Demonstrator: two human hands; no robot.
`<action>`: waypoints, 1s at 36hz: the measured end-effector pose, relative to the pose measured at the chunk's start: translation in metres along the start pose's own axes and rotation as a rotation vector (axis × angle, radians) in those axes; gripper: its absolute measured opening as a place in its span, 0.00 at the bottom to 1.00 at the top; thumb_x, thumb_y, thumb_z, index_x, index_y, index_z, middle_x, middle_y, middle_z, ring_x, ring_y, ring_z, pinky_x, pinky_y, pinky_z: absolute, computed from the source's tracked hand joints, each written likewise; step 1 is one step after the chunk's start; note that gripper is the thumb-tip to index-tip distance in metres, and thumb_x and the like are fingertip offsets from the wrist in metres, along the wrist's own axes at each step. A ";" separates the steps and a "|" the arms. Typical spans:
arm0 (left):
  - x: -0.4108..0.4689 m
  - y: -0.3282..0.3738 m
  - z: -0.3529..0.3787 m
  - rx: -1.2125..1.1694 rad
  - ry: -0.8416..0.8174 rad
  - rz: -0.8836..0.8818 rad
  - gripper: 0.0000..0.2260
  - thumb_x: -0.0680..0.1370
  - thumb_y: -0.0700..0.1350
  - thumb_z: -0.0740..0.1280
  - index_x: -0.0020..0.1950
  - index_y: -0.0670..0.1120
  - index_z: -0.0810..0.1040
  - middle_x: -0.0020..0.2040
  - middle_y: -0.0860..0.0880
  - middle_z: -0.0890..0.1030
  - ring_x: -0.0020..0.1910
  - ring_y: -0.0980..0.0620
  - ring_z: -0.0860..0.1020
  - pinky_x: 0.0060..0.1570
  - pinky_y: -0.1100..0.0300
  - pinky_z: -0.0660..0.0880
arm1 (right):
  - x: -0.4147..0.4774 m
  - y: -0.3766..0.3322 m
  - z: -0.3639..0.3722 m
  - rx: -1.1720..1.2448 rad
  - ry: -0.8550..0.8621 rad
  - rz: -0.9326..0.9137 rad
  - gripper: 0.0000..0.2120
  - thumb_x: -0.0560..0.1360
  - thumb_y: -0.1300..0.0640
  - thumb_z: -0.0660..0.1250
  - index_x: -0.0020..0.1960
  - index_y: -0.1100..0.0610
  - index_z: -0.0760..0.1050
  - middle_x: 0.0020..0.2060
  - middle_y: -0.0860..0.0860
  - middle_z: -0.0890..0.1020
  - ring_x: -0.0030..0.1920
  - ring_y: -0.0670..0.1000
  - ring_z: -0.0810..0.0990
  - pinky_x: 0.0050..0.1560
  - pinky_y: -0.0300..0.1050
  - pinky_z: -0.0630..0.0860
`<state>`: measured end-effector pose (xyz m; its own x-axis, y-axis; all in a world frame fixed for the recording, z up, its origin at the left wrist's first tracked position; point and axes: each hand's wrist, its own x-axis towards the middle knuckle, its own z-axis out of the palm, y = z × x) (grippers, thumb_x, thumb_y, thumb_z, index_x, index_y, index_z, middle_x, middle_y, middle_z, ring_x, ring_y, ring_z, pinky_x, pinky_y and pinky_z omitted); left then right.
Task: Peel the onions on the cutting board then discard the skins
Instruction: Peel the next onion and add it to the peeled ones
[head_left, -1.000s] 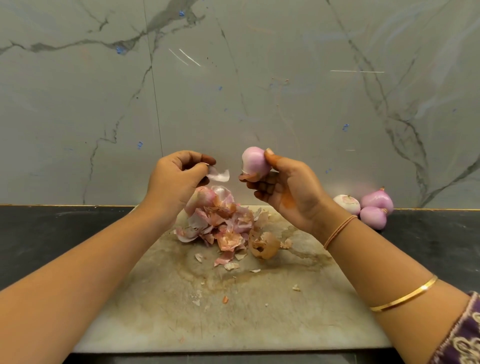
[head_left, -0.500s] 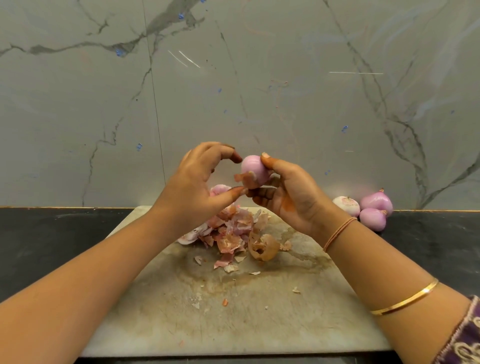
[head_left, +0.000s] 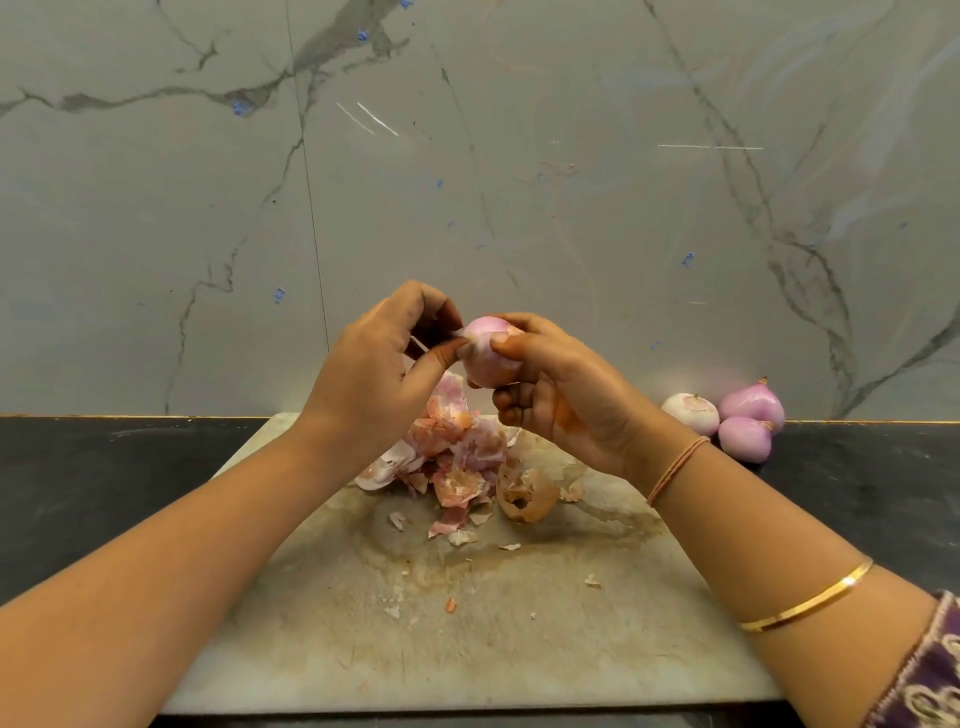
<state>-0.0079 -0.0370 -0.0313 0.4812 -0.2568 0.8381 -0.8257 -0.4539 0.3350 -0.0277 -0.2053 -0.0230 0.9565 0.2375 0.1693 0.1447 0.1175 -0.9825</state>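
The left hand has shed its last scrap and returned to frame centre, its grip pinching a thin flap on the onion, which the right hand clasps above the heaped skins. Peeling likely continues; discarding waits.

Glossy marble wall, stained matt cutting board, papery skins
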 end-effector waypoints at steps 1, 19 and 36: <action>0.000 0.001 -0.001 0.001 0.013 0.006 0.09 0.76 0.38 0.69 0.49 0.49 0.71 0.41 0.60 0.76 0.43 0.60 0.76 0.43 0.67 0.75 | 0.000 0.000 0.000 -0.005 0.015 -0.003 0.09 0.80 0.55 0.61 0.59 0.54 0.72 0.50 0.62 0.77 0.33 0.48 0.74 0.38 0.42 0.72; -0.001 -0.001 0.003 0.091 -0.082 -0.065 0.13 0.78 0.46 0.66 0.62 0.49 0.73 0.48 0.60 0.72 0.50 0.61 0.74 0.46 0.72 0.72 | 0.002 -0.001 -0.006 -0.050 0.172 0.071 0.22 0.79 0.43 0.60 0.61 0.60 0.73 0.34 0.56 0.83 0.28 0.46 0.74 0.33 0.38 0.73; 0.000 -0.004 0.004 0.023 -0.059 0.013 0.05 0.77 0.40 0.65 0.49 0.49 0.75 0.44 0.54 0.77 0.47 0.61 0.75 0.46 0.64 0.74 | 0.001 0.000 -0.002 -0.245 0.166 0.000 0.23 0.77 0.41 0.63 0.60 0.60 0.73 0.34 0.55 0.82 0.27 0.47 0.73 0.33 0.40 0.71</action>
<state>-0.0038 -0.0382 -0.0344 0.4876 -0.3120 0.8154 -0.8254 -0.4692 0.3141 -0.0263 -0.2067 -0.0226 0.9819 0.0744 0.1743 0.1825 -0.1231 -0.9755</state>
